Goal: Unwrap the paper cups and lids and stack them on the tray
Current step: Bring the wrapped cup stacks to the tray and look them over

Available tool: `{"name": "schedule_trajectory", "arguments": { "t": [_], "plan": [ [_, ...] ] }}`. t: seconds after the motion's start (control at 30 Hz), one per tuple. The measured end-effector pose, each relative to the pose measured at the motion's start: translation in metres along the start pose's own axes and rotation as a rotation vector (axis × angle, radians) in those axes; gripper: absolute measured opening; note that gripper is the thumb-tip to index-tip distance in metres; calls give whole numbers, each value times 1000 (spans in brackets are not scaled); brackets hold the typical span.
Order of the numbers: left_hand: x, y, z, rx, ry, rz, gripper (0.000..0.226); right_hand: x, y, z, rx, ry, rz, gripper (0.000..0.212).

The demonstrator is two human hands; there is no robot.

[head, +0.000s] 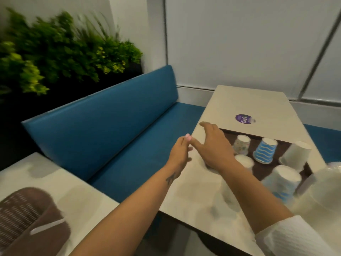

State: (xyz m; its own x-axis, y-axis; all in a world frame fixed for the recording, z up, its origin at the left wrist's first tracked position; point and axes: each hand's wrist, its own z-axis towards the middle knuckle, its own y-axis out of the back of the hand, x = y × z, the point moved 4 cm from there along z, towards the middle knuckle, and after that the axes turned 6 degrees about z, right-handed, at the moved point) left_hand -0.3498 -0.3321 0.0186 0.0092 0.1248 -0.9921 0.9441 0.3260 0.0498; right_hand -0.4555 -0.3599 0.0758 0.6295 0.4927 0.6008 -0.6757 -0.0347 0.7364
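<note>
A dark brown tray (258, 169) lies on the pale table (239, 108). On it stand upside-down paper cups: a floral one (242, 145), a blue wavy one (265, 150), a plain white one (296, 156), another blue wavy one (282, 182) nearer me, and a white one (244, 161) partly behind my arm. Clear plastic lids (326, 183) sit at the right edge, blurred. My right hand (214, 146) stretches out flat over the table's left edge beside the tray, fingers straight. My left hand (180, 152) hangs just left of it over the bench, fingers loosely extended, holding nothing.
A blue padded bench (110, 122) runs along the table's left side, with green plants (60, 50) behind it. A second pale table (46, 185) at lower left carries a brown woven basket (24, 213). A purple round sticker (244, 119) lies on the table beyond the tray.
</note>
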Motion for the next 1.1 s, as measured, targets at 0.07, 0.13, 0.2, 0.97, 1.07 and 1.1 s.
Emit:
{"name": "schedule_trajectory", "arguments": {
  "t": [0.07,0.13,0.2,0.97,1.07,1.1],
  "plan": [
    [-14,33,-12,-74,-56,-1,38,27,-15,0,-2,39,87,63],
    [-28,68,-27,-144,-100,13,34,58,-31,-1,4,71,149,62],
    [-38,108,-43,-220,-149,88,30,91,-49,-6,26,98,198,59],
    [104,478,-199,-268,714,491,27,340,-292,-135,769,472,60,13],
    [128,477,-193,-129,872,473,31,342,-325,-150,920,558,-3,15],
    [134,477,-191,-87,916,471,34,342,-336,-155,982,591,-24,18]
  ]
}}
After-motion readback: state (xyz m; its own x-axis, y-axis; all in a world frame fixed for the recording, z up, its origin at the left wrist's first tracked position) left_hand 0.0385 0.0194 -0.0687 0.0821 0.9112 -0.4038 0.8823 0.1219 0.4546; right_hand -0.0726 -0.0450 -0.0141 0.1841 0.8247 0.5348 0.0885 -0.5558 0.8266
